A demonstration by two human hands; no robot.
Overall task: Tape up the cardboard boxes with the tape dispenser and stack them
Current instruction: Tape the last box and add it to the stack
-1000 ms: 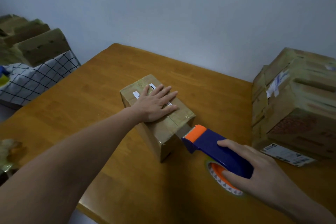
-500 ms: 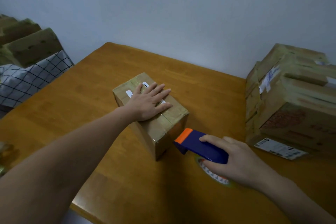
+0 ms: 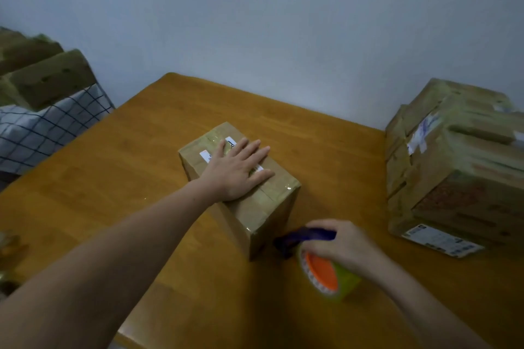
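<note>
Cardboard, far left: loose boxes [image 3: 48,79] lie on a checked cloth [image 3: 42,127] beyond the table [image 3: 127,178]; not in use.
Left hand [image 3: 235,170]: lies flat on top of the box [image 3: 269,218], fingers straight and a little spread, palm pressing on the taped seam.
Box: sits mid-table, closed. Clear tape runs along the top seam to the near edge, and white labels show partly under the palm.
Dispenser [image 3: 309,234]: held low beside the box's near end face, nose toward it. The view is blurred, so whether it touches the cardboard cannot be told.
Roll [image 3: 321,272]: orange hub, tilted up toward the camera.
Right hand [image 3: 348,244]: fingers curled round the dispenser's handle, thumb hidden.
Stack [image 3: 453,173]: taped boxes at the table's right side, well apart from the box.
Risk, tape: a poor cut at the end face would likely let the strip peel back or wrinkle as the dispenser pulls away.
Risk, box: small and probably light, so it may slide or tip toward the pull if the palm eases.
Risk, stack: its sides look uneven, so one more box set off-centre could shift it.
</note>
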